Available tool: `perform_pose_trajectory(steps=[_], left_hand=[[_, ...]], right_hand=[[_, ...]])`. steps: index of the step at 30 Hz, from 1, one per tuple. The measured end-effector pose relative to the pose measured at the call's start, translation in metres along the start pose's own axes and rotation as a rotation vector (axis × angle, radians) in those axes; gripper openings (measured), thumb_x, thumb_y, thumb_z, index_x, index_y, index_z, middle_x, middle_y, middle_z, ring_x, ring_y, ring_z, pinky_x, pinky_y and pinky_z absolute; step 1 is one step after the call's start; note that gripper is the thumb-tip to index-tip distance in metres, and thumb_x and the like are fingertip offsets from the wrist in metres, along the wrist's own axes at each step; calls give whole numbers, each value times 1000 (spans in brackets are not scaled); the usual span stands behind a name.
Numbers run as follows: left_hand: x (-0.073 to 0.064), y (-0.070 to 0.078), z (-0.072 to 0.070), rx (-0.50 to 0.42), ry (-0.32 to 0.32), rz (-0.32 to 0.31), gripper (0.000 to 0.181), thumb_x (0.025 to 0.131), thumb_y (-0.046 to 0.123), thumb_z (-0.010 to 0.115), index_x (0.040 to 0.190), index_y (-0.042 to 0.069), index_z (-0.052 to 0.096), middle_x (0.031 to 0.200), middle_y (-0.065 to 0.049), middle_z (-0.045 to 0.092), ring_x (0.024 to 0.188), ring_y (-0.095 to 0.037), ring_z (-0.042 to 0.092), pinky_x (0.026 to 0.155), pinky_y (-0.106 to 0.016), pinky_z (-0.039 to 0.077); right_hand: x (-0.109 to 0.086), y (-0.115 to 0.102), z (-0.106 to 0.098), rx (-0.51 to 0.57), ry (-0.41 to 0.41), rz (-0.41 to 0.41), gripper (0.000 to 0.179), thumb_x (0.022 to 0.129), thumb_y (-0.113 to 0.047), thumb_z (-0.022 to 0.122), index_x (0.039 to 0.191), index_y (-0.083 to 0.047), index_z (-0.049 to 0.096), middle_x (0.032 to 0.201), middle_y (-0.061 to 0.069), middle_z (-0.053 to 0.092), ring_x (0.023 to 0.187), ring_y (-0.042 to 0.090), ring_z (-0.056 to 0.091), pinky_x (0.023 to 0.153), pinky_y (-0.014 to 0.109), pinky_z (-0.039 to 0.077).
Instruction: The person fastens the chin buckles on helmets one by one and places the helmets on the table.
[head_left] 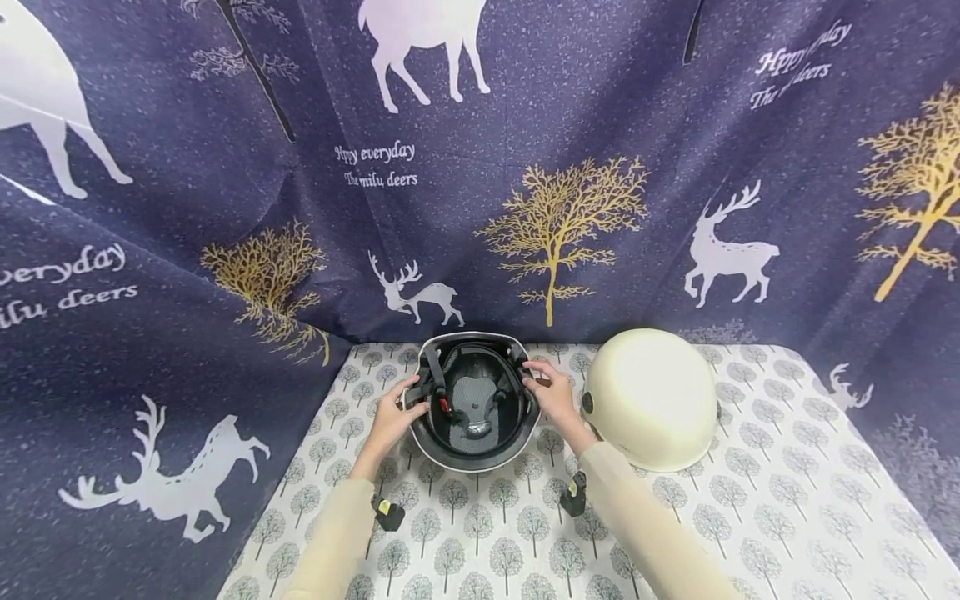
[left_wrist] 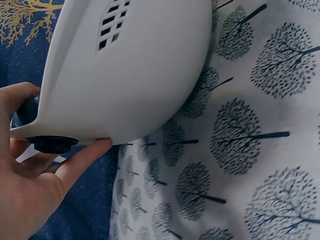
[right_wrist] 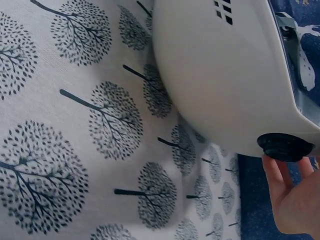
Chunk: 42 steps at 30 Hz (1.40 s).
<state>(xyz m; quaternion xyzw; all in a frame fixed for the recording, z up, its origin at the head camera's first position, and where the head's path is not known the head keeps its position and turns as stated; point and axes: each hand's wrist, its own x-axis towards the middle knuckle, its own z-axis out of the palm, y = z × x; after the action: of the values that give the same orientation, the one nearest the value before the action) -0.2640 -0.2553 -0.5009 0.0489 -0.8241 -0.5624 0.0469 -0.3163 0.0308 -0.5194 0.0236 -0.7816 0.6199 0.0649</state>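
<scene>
A white helmet (head_left: 474,450) lies upside down on the table, its black padded inside facing up. Inside it are dark straps (head_left: 434,367) and a red buckle piece (head_left: 444,406). My left hand (head_left: 392,419) grips the left rim, some fingers over the edge and others against the outer shell beside a black round fitting (left_wrist: 52,143). At the opposite rim, my right hand (head_left: 557,397) holds the edge, with fingertips against another black round fitting (right_wrist: 285,147). Slotted vents (left_wrist: 114,22) show in the shell. The shell's underside is hidden in the head view.
A second, cream helmet (head_left: 651,396) sits dome up to the right, close to my right forearm. The tablecloth (head_left: 480,533) has a tree print. Behind the table hangs a dark blue curtain (head_left: 465,225) with deer and golden trees.
</scene>
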Motion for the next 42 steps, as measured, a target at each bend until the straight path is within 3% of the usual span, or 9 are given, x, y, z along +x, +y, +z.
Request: perform_pose_trajectory(steps=[5, 10, 13, 18, 22, 26, 33, 39, 42], left_hand=[[1, 10, -6, 62, 32, 25, 58, 83, 9, 71, 139, 10, 55, 137, -25, 54, 100, -29, 66, 78, -21, 51], [0, 16, -7, 120, 18, 40, 61, 84, 19, 75, 140, 12, 53, 146, -20, 47, 104, -34, 64, 79, -25, 50], [-1, 19, -6, 126, 8, 41, 61, 85, 21, 75, 141, 12, 52, 147, -20, 46, 107, -34, 63, 82, -28, 51], [-2, 27, 1, 158, 3, 57, 60, 87, 26, 75, 141, 14, 52, 149, -19, 45, 119, -38, 59, 93, -44, 52], [1, 29, 6, 217, 29, 121, 61, 85, 29, 76, 139, 13, 54, 145, -20, 51, 121, -37, 58, 98, -50, 49], [2, 28, 8, 251, 45, 163, 63, 83, 33, 77, 139, 13, 55, 144, -20, 52, 128, -37, 53, 105, -53, 44], [0, 31, 7, 213, 43, 143, 67, 82, 34, 78, 142, 18, 52, 148, -17, 48, 135, -36, 47, 110, -53, 41], [1, 36, 8, 45, -4, 83, 70, 80, 33, 80, 143, 22, 51, 148, -11, 49, 129, -34, 52, 106, -49, 46], [1, 38, 8, 14, -15, 76, 65, 80, 32, 80, 140, 22, 55, 147, -11, 51, 131, -33, 51, 107, -48, 45]], right_hand=[[-1, 7, 5, 30, -12, 2, 31, 89, -4, 66, 120, -3, 67, 132, 18, 61, 109, 41, 66, 94, 44, 55], [1, 12, 2, -11, -16, -26, 31, 90, -7, 67, 121, -3, 67, 132, 17, 62, 105, 39, 68, 91, 42, 56], [-1, 11, -3, 3, -45, -15, 33, 91, -10, 67, 124, -4, 66, 136, 16, 60, 107, 39, 67, 91, 41, 56], [-6, 4, -15, -3, -104, 33, 39, 93, -14, 66, 131, -4, 61, 141, 19, 55, 114, 40, 64, 92, 40, 56], [-11, 8, -24, -57, -172, 35, 47, 93, -18, 66, 137, -6, 55, 141, 22, 53, 117, 40, 61, 91, 43, 56], [-20, 12, -33, -26, -245, 60, 51, 94, -19, 66, 141, -4, 51, 141, 26, 51, 118, 42, 60, 87, 42, 57], [-26, 18, -41, 85, -351, 117, 56, 95, -20, 64, 143, 1, 45, 144, 30, 46, 122, 42, 58, 83, 36, 60], [-23, 23, -45, 70, -335, 129, 55, 97, -16, 60, 143, 7, 42, 145, 32, 44, 126, 45, 53, 88, 38, 58], [-22, 28, -41, 89, -347, 160, 56, 98, -12, 58, 145, 9, 37, 147, 33, 39, 129, 46, 49, 91, 39, 57]])
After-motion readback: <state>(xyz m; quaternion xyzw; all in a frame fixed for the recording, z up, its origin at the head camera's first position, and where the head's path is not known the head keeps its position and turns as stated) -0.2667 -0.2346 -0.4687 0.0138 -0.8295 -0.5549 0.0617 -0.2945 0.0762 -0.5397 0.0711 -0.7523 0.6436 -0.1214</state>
